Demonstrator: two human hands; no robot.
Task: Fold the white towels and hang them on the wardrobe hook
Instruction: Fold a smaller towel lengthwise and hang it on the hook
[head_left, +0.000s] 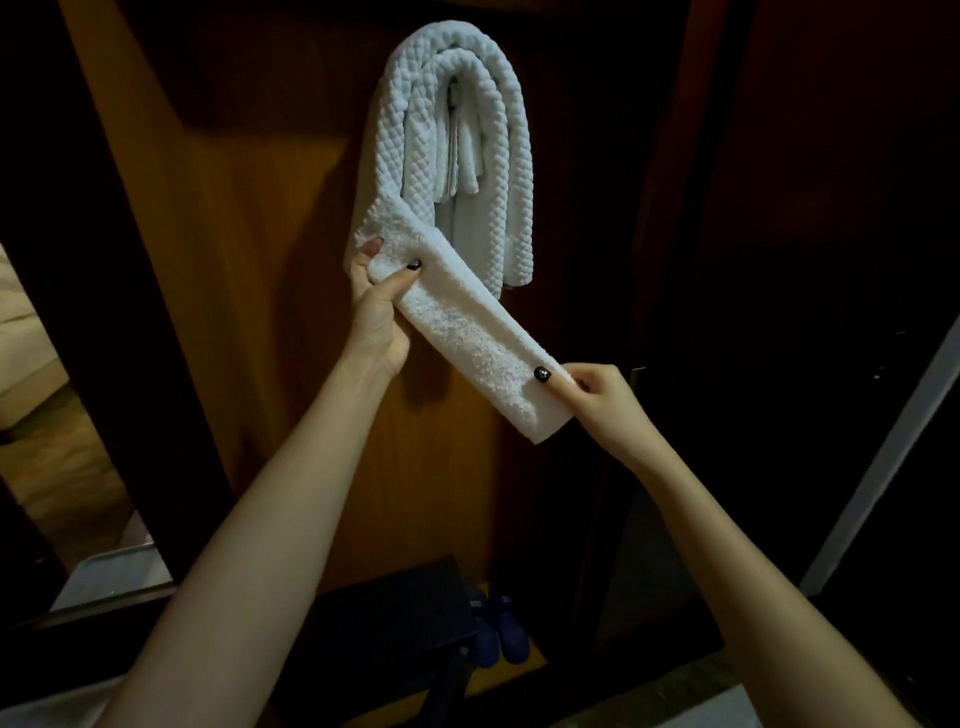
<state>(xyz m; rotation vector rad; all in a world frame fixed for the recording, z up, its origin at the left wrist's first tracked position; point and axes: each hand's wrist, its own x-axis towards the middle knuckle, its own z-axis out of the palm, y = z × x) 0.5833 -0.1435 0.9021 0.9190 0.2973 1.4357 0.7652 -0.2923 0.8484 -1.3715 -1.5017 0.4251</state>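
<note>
Two hands: left hand (382, 312) pinches one folded white towel (470, 325) at its ten-o'clock end, right hand (605, 402) at four o'clock; hanging towels (511, 156) at twelve, number unclear.

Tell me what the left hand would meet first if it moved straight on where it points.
Probably the hanging quilted towels: the left hand, gripping the upper end of the folded towel, points up and right toward their lower left edge. Depth is unclear.

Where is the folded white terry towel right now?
Centre of the head view, the folded white terry towel stretches diagonally between the left hand and right hand, just below the hanging quilted white towels.
</note>
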